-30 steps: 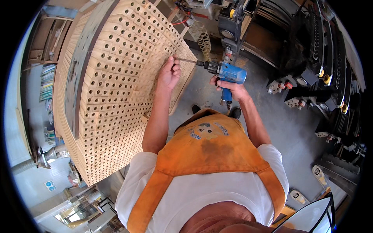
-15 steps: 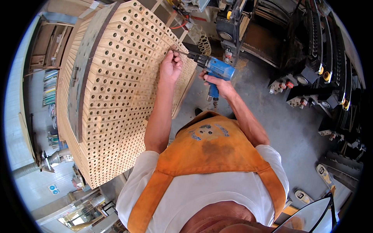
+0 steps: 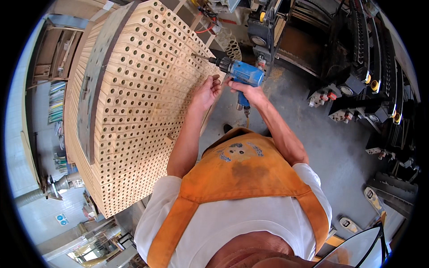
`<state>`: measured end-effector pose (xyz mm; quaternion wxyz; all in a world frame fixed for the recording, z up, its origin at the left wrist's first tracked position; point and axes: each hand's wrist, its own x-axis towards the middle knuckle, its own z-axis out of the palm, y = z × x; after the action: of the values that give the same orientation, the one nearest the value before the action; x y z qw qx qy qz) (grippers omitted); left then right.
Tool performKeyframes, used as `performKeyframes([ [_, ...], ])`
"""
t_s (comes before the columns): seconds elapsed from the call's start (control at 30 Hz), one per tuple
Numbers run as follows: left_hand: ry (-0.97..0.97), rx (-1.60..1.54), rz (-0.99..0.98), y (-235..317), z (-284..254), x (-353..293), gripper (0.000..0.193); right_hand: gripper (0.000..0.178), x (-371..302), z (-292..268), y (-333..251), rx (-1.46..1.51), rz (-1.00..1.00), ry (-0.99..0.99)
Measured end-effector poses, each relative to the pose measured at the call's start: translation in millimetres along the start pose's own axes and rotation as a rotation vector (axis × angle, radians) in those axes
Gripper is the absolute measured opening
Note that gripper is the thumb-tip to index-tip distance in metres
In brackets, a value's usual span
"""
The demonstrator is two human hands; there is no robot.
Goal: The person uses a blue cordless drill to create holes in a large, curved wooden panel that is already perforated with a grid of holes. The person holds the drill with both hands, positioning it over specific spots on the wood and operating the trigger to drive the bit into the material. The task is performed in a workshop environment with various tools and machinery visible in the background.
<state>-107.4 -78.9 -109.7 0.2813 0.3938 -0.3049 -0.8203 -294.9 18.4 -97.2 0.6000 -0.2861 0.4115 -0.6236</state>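
My right hand is wrapped round the grip of a blue pistol-grip power drill, which has a metal fitting at the foot of its handle. The drill's long dark bit points left, its tip at a hole in the upper right part of a big stack of pale wooden blocks. Left of the drill, my left hand hangs in front of the stack with fingers curled and thumb close to them; whatever they pinch is too small to make out. Many of the holes hold dark, metallic-looking rings; those near the bit look bare.
A dark metal-faced beam runs along the stack's left side. Coiled hose hangs behind the drill. Black machinery with gauges lines the right, above a grey floor.
My left hand has come away from the bit and dropped lower. My right hand has moved the drill left, bringing the bit's tip to the stack.
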Motion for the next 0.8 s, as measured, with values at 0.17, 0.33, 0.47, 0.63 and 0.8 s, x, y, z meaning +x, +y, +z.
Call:
performKeyframes([
  [0.17, 0.134, 0.144, 0.061, 4.0, 16.0, -13.0, 0.026, 0.026, 2.7, -0.9, -0.3, 0.016, -0.007, 0.008],
  [0.33, 0.259, 0.093, 0.223, 24.6, 25.0, -14.1, 0.021, 0.03, -16.4, -15.1, -17.3, 0.023, 0.01, -0.016],
  [0.47, 0.058, -0.151, 0.227, 39.4, 12.2, -1.9, 0.02, 0.029, -34.5, -39.5, -24.5, 0.009, 0.059, -0.047],
  [0.63, 0.021, -0.03, 0.163, 42.2, 28.6, 1.1, 0.02, 0.029, -43.6, -55.8, -28.1, 0.029, 0.092, -0.098],
  [0.8, 0.09, 0.096, 0.144, 41.5, 39.3, 17.6, 0.021, 0.027, -41.5, -57.6, -15.6, -0.036, 0.053, -0.041],
])
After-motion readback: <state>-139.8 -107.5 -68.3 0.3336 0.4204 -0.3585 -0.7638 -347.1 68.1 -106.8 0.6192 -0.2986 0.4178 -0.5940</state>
